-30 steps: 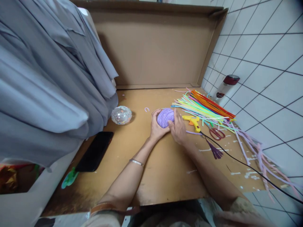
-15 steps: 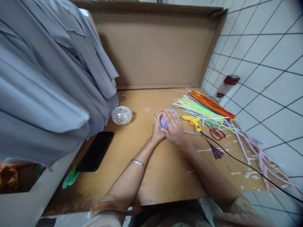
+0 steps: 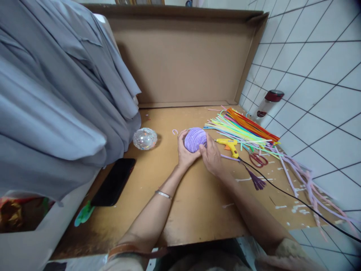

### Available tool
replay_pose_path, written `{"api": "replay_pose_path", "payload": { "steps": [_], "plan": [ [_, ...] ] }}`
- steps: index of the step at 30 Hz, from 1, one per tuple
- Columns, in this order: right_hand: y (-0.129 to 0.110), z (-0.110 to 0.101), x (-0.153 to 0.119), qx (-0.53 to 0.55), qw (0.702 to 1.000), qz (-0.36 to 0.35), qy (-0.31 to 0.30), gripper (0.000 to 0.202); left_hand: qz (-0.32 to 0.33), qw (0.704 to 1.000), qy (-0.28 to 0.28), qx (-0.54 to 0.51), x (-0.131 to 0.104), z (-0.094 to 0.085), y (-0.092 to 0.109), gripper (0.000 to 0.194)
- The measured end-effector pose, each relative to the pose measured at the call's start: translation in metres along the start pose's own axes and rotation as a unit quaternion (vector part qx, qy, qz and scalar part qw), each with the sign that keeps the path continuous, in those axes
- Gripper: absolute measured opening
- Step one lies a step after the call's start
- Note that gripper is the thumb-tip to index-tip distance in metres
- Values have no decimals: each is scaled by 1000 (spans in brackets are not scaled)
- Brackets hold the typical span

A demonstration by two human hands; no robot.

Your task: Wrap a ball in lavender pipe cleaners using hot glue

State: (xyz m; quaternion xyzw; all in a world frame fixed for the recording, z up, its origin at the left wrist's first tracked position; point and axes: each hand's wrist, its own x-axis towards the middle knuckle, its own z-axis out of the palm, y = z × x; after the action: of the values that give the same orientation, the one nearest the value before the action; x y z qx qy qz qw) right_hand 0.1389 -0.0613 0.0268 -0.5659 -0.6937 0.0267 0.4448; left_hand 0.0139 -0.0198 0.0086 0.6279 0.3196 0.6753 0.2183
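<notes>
Hands (image 3: 186, 156) cupping purple ball (image 3: 195, 139), yellow glue gun (image 3: 232, 145)

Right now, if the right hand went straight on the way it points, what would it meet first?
Probably the purple striped ball, which the right hand touches; how the depths line up is hard to judge.

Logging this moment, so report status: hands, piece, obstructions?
Both hands around striped purple ball; left hand left side, right hand right. Yellow glue gun close beside right hand.

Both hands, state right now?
Left hand: closed around the side of the purple ball.
Right hand: fingers on the ball's other side.
</notes>
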Motion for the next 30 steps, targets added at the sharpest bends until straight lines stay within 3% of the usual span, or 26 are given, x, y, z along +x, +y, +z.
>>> {"api": "replay_pose_path", "payload": {
  "steps": [7,15,19,21,23,27,30],
  "plan": [
    [-8,-7,1,-68,992,-104,9,60,12,1000,-24,-17,-5,4,-2,77],
    [-26,-3,-16,-95,954,-277,-57,43,-163,980,80,-82,3,0,-7,74],
    [-28,3,-27,-102,929,-355,-29,33,-207,964,120,-117,8,-4,-14,70],
    [-24,6,-29,-112,938,-327,-3,32,-216,956,141,-141,9,-4,-18,69],
    [-16,11,-27,-122,959,-253,31,34,-231,945,144,-182,10,-4,-22,69],
    [6,18,-16,-71,988,-59,122,39,-297,905,101,-287,11,-1,-24,66],
    [18,22,-10,13,990,11,141,46,-320,890,71,-317,8,3,-20,65]
  ]
}}
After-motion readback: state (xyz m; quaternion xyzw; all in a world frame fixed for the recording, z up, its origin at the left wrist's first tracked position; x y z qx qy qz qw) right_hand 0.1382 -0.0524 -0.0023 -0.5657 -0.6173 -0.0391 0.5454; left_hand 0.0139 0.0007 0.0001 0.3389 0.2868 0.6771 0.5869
